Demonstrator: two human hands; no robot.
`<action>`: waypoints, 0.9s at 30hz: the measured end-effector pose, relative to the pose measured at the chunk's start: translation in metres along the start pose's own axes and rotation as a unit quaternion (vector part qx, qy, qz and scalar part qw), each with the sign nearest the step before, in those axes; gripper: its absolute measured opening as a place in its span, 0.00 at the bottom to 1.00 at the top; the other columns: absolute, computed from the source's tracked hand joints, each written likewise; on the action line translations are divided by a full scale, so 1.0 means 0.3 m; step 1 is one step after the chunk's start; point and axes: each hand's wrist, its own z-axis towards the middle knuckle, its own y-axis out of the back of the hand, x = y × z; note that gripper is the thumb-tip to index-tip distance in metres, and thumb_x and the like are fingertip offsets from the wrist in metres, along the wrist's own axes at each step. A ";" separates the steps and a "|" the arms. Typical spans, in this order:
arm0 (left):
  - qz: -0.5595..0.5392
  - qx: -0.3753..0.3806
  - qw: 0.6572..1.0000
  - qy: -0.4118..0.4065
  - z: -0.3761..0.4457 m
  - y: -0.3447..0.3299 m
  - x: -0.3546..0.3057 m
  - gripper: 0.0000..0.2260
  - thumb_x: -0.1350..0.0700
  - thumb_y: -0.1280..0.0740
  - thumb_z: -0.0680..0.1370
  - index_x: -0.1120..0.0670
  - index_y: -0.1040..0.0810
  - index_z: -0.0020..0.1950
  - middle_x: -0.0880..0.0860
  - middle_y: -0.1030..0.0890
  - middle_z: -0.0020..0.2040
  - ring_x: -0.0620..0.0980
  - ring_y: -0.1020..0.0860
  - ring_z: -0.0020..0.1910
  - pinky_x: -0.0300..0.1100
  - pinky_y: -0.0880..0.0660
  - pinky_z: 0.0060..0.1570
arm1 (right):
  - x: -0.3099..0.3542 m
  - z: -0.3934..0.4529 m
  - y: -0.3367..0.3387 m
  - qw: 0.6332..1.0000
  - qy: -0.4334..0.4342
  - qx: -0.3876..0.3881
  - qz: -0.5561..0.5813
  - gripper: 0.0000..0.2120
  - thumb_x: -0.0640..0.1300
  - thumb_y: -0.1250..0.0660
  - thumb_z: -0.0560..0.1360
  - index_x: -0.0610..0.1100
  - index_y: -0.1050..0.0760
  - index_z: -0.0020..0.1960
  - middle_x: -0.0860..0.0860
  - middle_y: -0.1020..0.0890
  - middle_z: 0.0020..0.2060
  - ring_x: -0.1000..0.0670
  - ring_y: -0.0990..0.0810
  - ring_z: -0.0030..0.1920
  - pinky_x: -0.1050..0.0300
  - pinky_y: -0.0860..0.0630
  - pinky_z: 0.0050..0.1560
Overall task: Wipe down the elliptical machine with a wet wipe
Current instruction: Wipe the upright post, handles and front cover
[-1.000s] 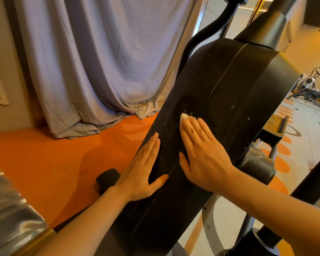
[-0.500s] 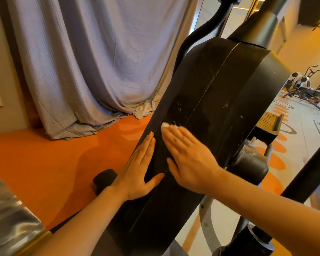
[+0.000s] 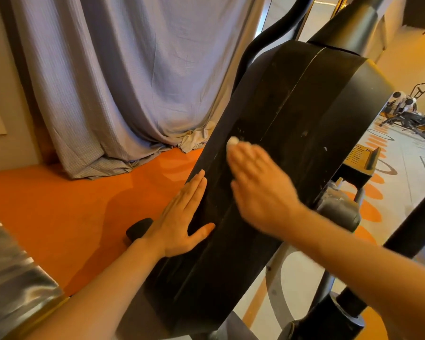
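Observation:
The elliptical machine's black flywheel housing (image 3: 304,114) slants up through the middle of the view, speckled with pale marks. My right hand (image 3: 260,187) lies flat on its top face, fingers straight, pressing a white wet wipe (image 3: 232,141) whose edge peeks out past the fingertips. The hand is motion-blurred. My left hand (image 3: 182,217) rests flat on the housing's left edge, fingers straight and together, thumb spread onto the black surface.
A grey curtain (image 3: 123,82) hangs at the left down to the orange floor (image 3: 59,217). A black round foot (image 3: 139,228) sits behind my left wrist. The yellow-edged pedal (image 3: 361,158) and grey crank (image 3: 339,207) are at right. Other gym machines (image 3: 412,116) stand far right.
My right hand with the wipe slid down and left along the housing, then back up a little. My left hand has stayed in place.

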 end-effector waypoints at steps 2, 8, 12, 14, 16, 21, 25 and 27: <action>-0.006 0.015 1.000 0.006 -0.013 -0.001 0.008 0.40 0.39 0.41 0.78 0.53 0.60 0.80 0.46 0.63 0.80 0.44 0.59 0.79 0.45 0.53 0.76 | 0.107 -0.058 -0.060 0.997 0.063 0.040 0.011 0.28 0.51 0.52 0.78 0.37 0.34 0.72 0.41 0.34 0.72 0.44 0.40 0.74 0.49 0.55 0.75; 0.001 0.021 0.999 0.027 -0.086 -0.033 0.030 0.41 0.40 0.39 0.79 0.52 0.62 0.79 0.44 0.65 0.79 0.43 0.61 0.78 0.36 0.60 0.75 | 0.088 0.009 -0.031 0.985 0.154 0.078 0.006 0.25 0.49 0.53 0.82 0.43 0.47 0.78 0.47 0.48 0.77 0.52 0.55 0.76 0.54 0.68 0.70; 0.004 0.028 0.999 0.020 -0.092 -0.034 0.038 0.39 0.39 0.42 0.79 0.52 0.61 0.80 0.46 0.64 0.80 0.43 0.60 0.79 0.37 0.58 0.76 | -0.005 0.176 0.045 0.999 0.027 0.029 -0.023 0.26 0.49 0.55 0.83 0.41 0.53 0.78 0.44 0.51 0.78 0.46 0.56 0.78 0.53 0.65 0.73; -0.007 0.024 0.999 0.020 -0.091 -0.028 0.040 0.38 0.40 0.42 0.79 0.52 0.60 0.80 0.46 0.62 0.80 0.43 0.59 0.79 0.37 0.57 0.76 | 0.017 0.180 0.047 0.999 0.013 0.035 -0.024 0.27 0.50 0.56 0.83 0.39 0.55 0.78 0.42 0.53 0.78 0.45 0.57 0.78 0.53 0.67 0.72; -0.017 0.006 1.000 0.018 -0.091 -0.022 0.045 0.36 0.42 0.42 0.80 0.52 0.57 0.80 0.48 0.58 0.81 0.43 0.56 0.79 0.35 0.56 0.76 | 0.094 0.121 0.015 0.998 0.039 0.053 -0.006 0.27 0.50 0.57 0.83 0.39 0.56 0.78 0.42 0.54 0.78 0.45 0.59 0.78 0.52 0.70 0.70; -0.002 0.001 1.000 0.022 -0.147 -0.027 0.099 0.30 0.43 0.47 0.82 0.55 0.51 0.80 0.51 0.51 0.81 0.45 0.51 0.79 0.44 0.47 0.77 | 0.292 -0.099 -0.141 0.988 0.128 0.084 0.011 0.27 0.48 0.54 0.79 0.37 0.43 0.75 0.40 0.42 0.75 0.43 0.52 0.76 0.48 0.69 0.74; 0.023 0.029 0.999 0.033 -0.199 -0.030 0.137 0.32 0.39 0.49 0.82 0.52 0.53 0.80 0.47 0.55 0.81 0.42 0.53 0.79 0.45 0.47 0.76 | 0.256 -0.142 -0.159 0.985 0.155 0.064 0.028 0.26 0.49 0.52 0.78 0.38 0.33 0.72 0.43 0.35 0.73 0.45 0.42 0.75 0.50 0.54 0.74; 0.032 0.028 0.999 0.019 -0.191 -0.026 0.130 0.33 0.41 0.46 0.82 0.53 0.55 0.81 0.48 0.57 0.81 0.43 0.54 0.79 0.41 0.50 0.77 | 0.168 -0.113 -0.122 0.992 0.126 0.012 0.015 0.26 0.49 0.51 0.79 0.39 0.34 0.72 0.44 0.35 0.73 0.46 0.41 0.74 0.50 0.52 0.73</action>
